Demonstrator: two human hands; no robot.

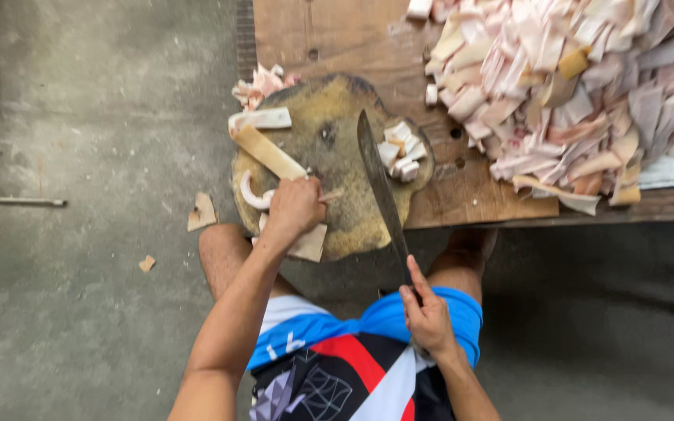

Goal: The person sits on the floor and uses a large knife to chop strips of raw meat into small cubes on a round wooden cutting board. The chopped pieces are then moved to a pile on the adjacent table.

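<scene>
My left hand (294, 209) presses down on strips of pale pork skin (271, 153) lying on a round, worn wooden chopping block (337, 140). My right hand (429, 316) grips the handle of a long dark cleaver (378, 183), whose blade lies flat across the block, point away from me. Small cut cubes of skin (401, 152) sit just right of the blade. More strips rest at the block's left edge.
A big heap of pink and cream skin strips (579, 86) covers the wooden bench (329, 35) at the right. Scraps (202, 212) lie on the grey concrete floor at left. My knees and bright shorts are below the block.
</scene>
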